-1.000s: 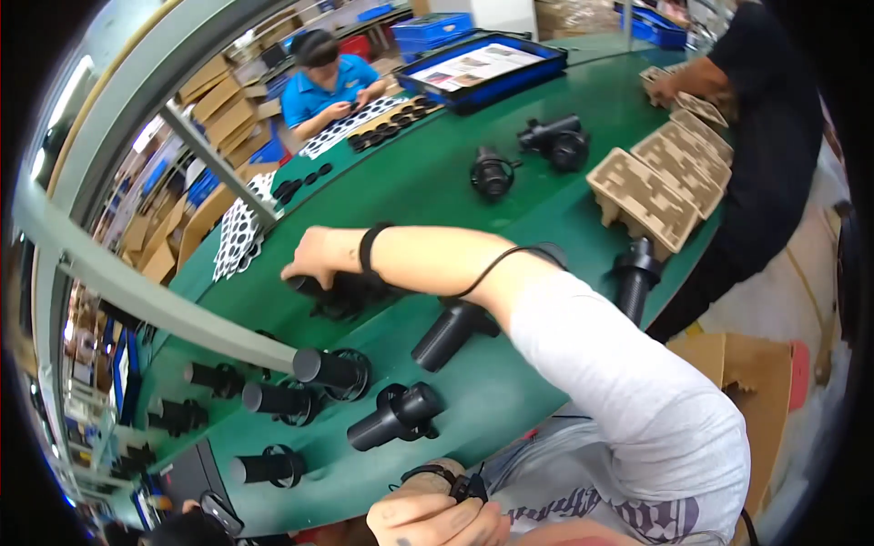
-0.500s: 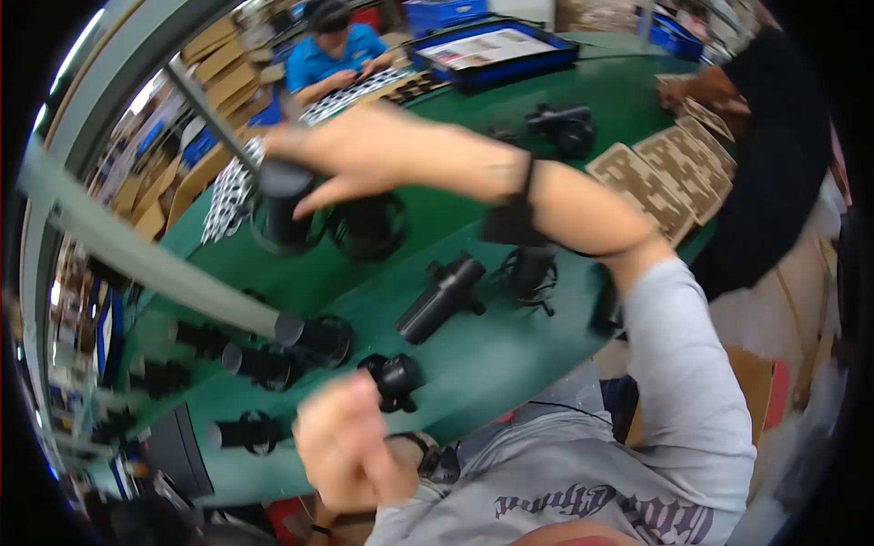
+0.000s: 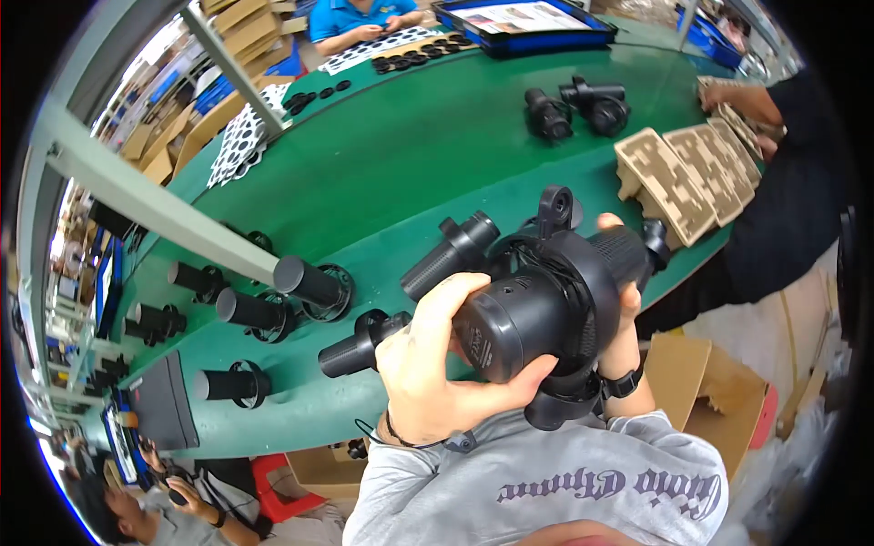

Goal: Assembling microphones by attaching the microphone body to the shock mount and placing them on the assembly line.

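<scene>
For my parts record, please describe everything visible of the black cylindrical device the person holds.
The black cylindrical device looks like matte plastic or metal. Its flat end cap faces lower left; a wide ring surrounds the body, with a holed bracket above and rounded piece below. The far end looks textured. It is held tilted, near the green table, left grip around the cap end, right grip at the far end.

Above the table's [image 3: 319, 414] near edge, the person's left grip [image 3: 426, 369] clasps with thumb and forefinger spread wide, while the right grip [image 3: 628, 305], partly hidden, curls its fingers, both forearms reaching forward from the body.
</scene>
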{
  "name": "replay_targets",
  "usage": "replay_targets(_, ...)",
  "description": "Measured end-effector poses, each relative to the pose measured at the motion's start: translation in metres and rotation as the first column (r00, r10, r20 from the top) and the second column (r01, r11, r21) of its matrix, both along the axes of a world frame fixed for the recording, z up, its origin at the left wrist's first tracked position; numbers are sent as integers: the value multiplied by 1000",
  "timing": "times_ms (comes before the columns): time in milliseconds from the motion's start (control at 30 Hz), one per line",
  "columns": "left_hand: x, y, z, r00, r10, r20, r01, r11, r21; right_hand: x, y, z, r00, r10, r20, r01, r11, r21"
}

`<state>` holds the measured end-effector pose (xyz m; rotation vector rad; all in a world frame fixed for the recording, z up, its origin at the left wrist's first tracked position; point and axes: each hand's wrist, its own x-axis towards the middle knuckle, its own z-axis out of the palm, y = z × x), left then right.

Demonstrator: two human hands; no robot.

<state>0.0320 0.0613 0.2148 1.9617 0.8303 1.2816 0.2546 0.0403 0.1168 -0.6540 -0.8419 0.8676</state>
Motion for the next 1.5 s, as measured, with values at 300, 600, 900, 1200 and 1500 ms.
replay_targets(300,7,-10,2,988,-110,-106,138,942,306,-1,-5,37,920,302,-251,-319,947,-31)
replay_targets(600,6,-18,9,949,-134,-285,236,901,363,15,-11,25,897,401,-186,-416,908,-44)
replay_targets(900,13,-21,6,959,-102,-266,242,783,572,9,-5,22,970,233,-71,-239,967,-86)
replay_targets(1200,16,-21,7,953,-63,-297,233,778,584,17,-5,19,945,318,-84,-325,941,-98)
replay_targets(1500,19,-11,-1,940,-160,-300,338,537,773,14,-3,11,926,371,-66,-376,924,-66)
